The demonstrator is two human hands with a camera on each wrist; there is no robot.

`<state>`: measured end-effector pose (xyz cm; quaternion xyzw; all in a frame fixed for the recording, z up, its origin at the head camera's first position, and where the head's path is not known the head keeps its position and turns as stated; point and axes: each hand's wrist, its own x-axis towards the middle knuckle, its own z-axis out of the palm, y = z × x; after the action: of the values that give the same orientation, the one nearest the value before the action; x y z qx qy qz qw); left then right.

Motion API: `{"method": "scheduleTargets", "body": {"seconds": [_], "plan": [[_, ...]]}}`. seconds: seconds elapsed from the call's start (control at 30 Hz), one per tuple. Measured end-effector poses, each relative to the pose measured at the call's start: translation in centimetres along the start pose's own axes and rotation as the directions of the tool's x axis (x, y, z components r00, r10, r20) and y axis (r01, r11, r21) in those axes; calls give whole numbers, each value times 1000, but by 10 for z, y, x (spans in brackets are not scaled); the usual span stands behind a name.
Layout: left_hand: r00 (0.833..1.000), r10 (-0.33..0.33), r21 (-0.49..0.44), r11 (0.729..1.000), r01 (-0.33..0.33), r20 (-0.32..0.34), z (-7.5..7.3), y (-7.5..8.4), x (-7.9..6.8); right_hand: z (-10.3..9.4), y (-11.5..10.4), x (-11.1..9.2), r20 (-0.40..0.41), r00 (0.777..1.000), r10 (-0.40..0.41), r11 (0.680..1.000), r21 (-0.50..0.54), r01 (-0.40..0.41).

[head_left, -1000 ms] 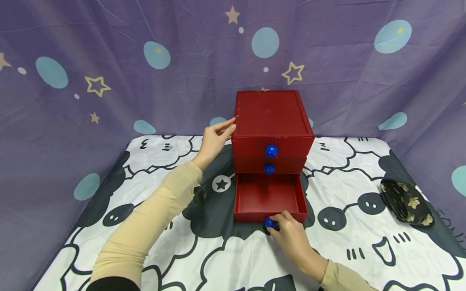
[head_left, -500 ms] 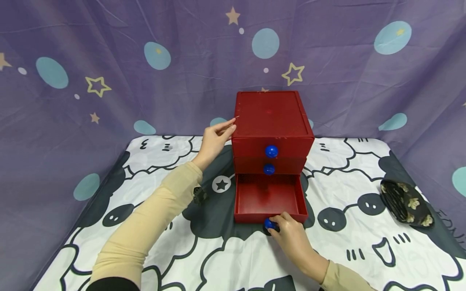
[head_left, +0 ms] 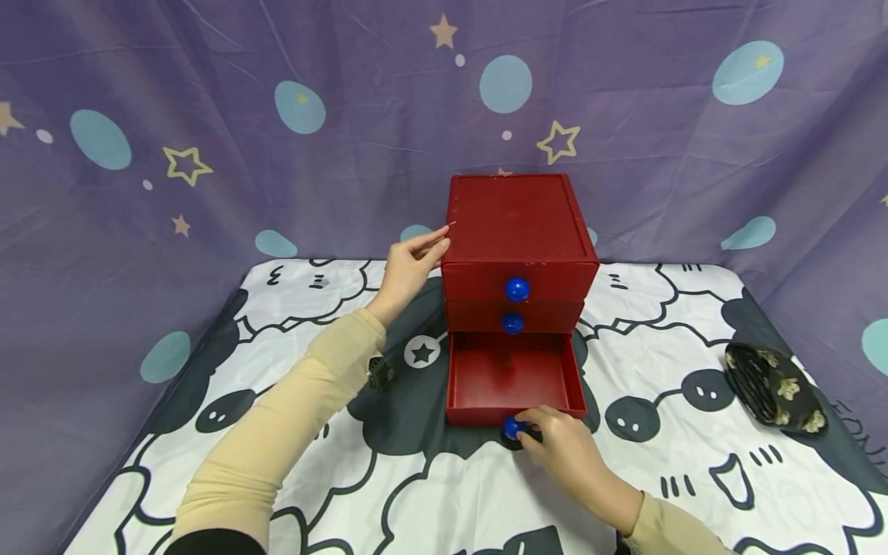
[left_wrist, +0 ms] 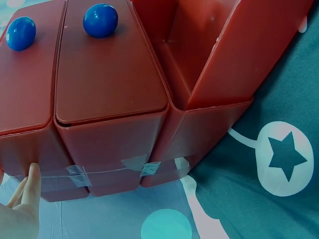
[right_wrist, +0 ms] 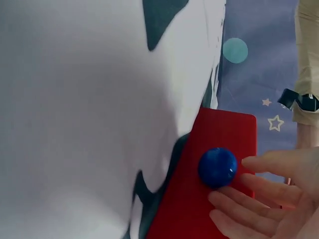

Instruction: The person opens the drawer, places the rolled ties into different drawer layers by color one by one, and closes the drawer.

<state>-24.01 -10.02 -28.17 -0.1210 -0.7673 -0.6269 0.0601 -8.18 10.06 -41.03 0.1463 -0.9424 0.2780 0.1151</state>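
A red cabinet [head_left: 516, 220] with blue ball knobs stands mid-table. Its lowest drawer [head_left: 509, 378] is pulled out with nothing inside; the two drawers above are closed. My left hand [head_left: 409, 270] rests on the cabinet's left side near the top, fingers extended; the left wrist view shows its fingertips against the red wall [left_wrist: 25, 154]. Right at the front of the low drawer is my right hand [head_left: 565, 451]. Its fingers lie loosely beside the bottom blue knob [right_wrist: 218, 168], not wrapped round it in the right wrist view.
A folded black pouch with flowers [head_left: 777, 385] lies on the right of the table. The tablecloth [head_left: 444, 501] has a black-and-white cartoon print. Behind the cabinet hangs a purple curtain [head_left: 388, 69] with stars. Clear tape [left_wrist: 79, 174] runs along the cabinet's side.
My right hand has shifted slightly right, its fingers loosening from the bottom knob. The left hand and the pulled-out drawer stay where they were.
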Motion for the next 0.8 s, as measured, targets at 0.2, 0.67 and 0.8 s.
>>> {"method": "scheduleTargets", "body": {"seconds": [0.2,0.67,0.8], "plan": [[1000,0,3,1000,0,2,0,0,0,-10,0,3,55,998,4,999,36,-6],[1000,12,1,1000,-12,7,0,-1,-1,-37,12,7,234,972,12,994,98,-36],[1000,9,5,1000,-9,7,-1,-1,0,-45,17,7,254,967,-6,994,104,-21]]}}
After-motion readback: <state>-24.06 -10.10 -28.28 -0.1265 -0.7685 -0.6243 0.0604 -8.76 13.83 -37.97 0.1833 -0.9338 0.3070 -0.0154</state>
